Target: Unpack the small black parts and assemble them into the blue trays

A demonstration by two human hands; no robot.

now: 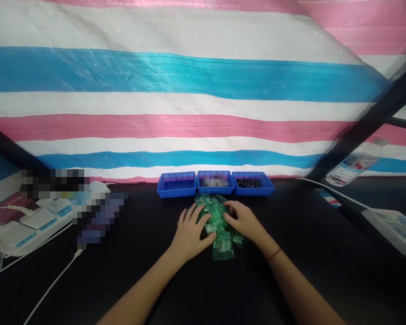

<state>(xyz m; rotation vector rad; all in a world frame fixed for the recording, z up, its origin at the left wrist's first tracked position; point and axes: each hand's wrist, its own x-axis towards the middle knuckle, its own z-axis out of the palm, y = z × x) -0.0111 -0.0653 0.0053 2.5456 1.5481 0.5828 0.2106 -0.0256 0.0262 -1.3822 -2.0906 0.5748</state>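
A pile of small green see-through plastic packets [219,214] lies on the black table in front of me. One printed packet [223,247] sticks out of the near side of the heap. My left hand [191,230] rests at the pile's left edge with its fingers spread, the thumb and index finger reaching over the packets. On the other side, my right hand [245,221] has its fingers bent and thumb apart, the tips against the right edge. Neither hand visibly grips a packet. What is inside the packets is too small to make out.
Behind the pile stand three blue trays: a bare left one [177,185], a middle one [216,190] with pale small pieces, and a right one [253,192] with black small parts. Power strips [37,225] and cables lie left. A plastic bottle [350,169] leans at right.
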